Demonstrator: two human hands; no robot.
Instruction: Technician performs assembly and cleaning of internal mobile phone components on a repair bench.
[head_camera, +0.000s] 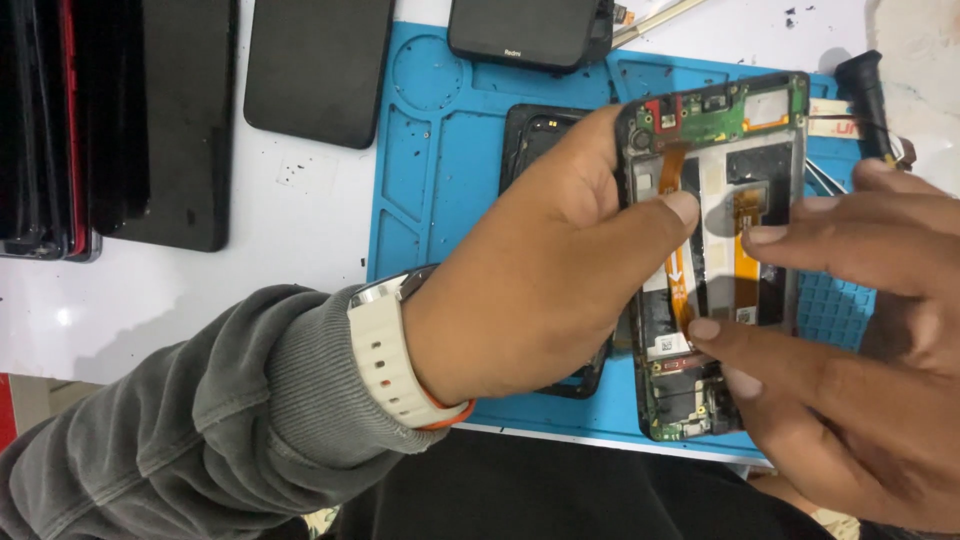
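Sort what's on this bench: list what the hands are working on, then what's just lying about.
In hand:
opened phone
left hand
right hand
blue mat

Lying about:
black back cover
dark phone
black panel
stacked phones
black tool

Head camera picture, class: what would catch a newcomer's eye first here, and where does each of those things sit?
First, the opened phone at centre right, its green circuit boards and orange ribbon cables bare, held over the blue work mat. The left hand grips its left edge, thumb on the inside, while the right hand touches it with fingertips from the right. A cream watch strap on the left wrist and dark phones at top left also stand out.
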